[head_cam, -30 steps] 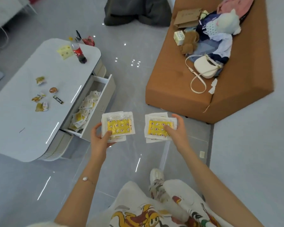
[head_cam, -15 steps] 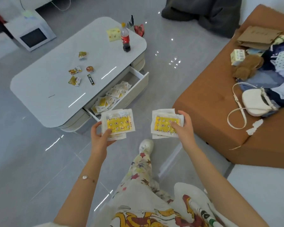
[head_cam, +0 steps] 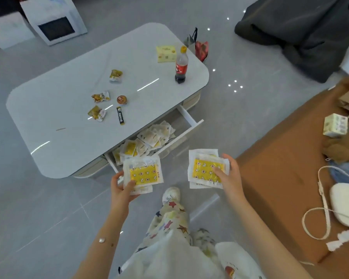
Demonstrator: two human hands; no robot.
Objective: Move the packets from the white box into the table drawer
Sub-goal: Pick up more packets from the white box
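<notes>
My left hand (head_cam: 120, 188) grips a small stack of white packets with yellow star-printed centres (head_cam: 143, 172), held flat just in front of the drawer's near corner. A second stack of the same packets (head_cam: 207, 168) is held in my right hand (head_cam: 229, 176), above the floor between the table and the sofa. The white table drawer (head_cam: 189, 117) stands pulled open under the table's edge, and many similar packets (head_cam: 149, 137) lie piled inside it. A white box with a dark panel (head_cam: 54, 23) stands on the floor at the far left.
The grey-white low table (head_cam: 69, 117) carries snack wrappers (head_cam: 98, 105), a cola bottle (head_cam: 181, 65) and a yellow box (head_cam: 166, 54). A brown sofa (head_cam: 280, 188) at the right holds a white bag (head_cam: 345, 204) and toys. A dark bag (head_cam: 302, 35) lies behind. My leg and shoe (head_cam: 170, 196) are below.
The view has swung and come closer to the table: the table and open drawer now lie straight ahead, nearer to my hands. Both hands still hold their stacks the same way.
</notes>
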